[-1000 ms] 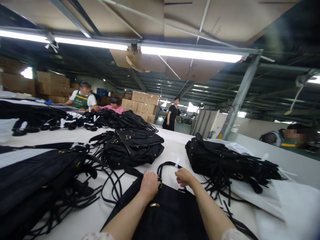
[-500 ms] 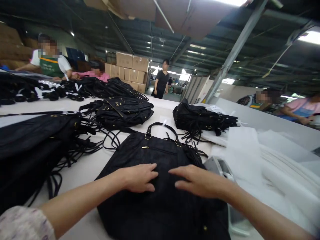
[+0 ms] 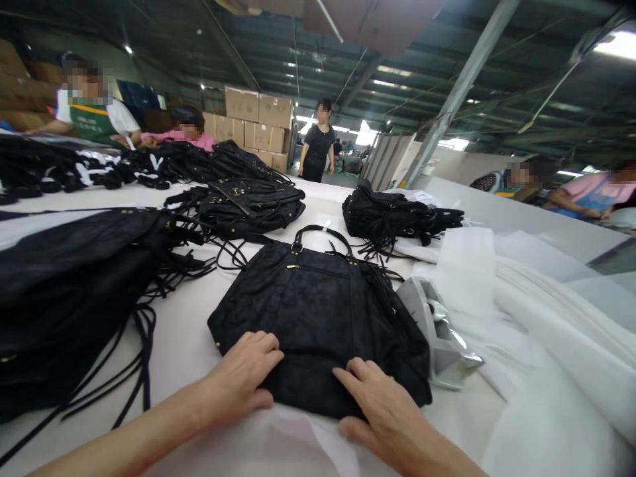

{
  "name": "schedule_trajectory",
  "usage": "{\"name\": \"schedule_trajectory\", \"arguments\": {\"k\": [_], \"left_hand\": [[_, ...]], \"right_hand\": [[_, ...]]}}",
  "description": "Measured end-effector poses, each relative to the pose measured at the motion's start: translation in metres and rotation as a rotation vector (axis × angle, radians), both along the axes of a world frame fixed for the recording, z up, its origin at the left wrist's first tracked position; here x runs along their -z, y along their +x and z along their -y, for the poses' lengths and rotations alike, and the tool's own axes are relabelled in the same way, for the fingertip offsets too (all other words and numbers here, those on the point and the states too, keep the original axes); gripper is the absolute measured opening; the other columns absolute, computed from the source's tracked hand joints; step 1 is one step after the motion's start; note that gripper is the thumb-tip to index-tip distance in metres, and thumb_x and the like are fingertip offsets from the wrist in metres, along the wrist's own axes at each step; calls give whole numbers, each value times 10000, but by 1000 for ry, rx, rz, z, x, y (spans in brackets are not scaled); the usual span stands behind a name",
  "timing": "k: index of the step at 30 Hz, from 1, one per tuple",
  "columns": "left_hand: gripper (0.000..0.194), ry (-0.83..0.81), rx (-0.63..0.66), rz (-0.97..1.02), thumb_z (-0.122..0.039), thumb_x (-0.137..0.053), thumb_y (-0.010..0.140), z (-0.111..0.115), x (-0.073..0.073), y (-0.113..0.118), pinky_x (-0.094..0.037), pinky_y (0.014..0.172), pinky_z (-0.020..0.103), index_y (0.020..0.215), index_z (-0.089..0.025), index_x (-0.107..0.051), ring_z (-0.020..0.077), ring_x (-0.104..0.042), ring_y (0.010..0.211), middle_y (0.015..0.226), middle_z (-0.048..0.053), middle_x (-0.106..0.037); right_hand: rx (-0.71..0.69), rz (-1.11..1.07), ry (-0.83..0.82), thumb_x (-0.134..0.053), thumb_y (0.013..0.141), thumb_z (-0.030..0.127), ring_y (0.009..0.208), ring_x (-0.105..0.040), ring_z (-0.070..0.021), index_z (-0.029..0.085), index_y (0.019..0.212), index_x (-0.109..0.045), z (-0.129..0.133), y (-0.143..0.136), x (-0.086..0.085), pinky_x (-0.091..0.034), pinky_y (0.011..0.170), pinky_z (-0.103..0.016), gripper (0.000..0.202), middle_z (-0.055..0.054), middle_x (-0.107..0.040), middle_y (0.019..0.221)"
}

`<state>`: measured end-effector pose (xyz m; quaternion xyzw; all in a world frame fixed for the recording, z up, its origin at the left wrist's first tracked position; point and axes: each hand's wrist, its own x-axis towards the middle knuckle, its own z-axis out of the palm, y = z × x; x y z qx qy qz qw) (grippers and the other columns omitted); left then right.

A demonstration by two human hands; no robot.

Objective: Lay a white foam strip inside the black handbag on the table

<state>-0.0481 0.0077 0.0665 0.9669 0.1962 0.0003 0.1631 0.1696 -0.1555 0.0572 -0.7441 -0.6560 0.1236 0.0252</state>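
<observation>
A black handbag [image 3: 313,305] lies in front of me on the white table, its two curved handles pointing away and a short gold-pulled zipper near its top. My left hand [image 3: 251,371] rests on the bag's near left part, fingers on the cloth and thumb at the bottom edge. At the near right part, my right hand [image 3: 380,404] touches the bag with fingers spread and thumb apart from them along the same edge. Both hands look open. A grey-white metal device [image 3: 440,338], perhaps a tape dispenser, stands close against the bag's right side.
More black bags with fringes lie left [image 3: 74,285], behind [image 3: 248,205] and back right [image 3: 402,212]. White sheet material [image 3: 546,318] covers the right side of the table. Cartons [image 3: 258,122] are stacked behind. Several people are around, one standing [image 3: 318,146] beyond the table.
Both hands have come down the bag towards me and now rest at its bottom edge. The bag's near edge, formerly out of view, now shows, and the bag lies flatter.
</observation>
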Motion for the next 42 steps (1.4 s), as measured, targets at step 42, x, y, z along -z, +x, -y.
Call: {"name": "schedule_trajectory", "arguments": {"k": [42], "left_hand": [[286, 56, -94, -163, -135, -696, 711, -32, -60, 57, -472, 794, 335, 962, -221, -589, 242, -619, 979, 1026, 6, -661]], "right_hand": [[211, -872, 15, -651, 529, 66, 564, -311, -76, 212, 622, -339, -59, 44, -35, -200, 490, -229, 357, 104, -346, 572]]}}
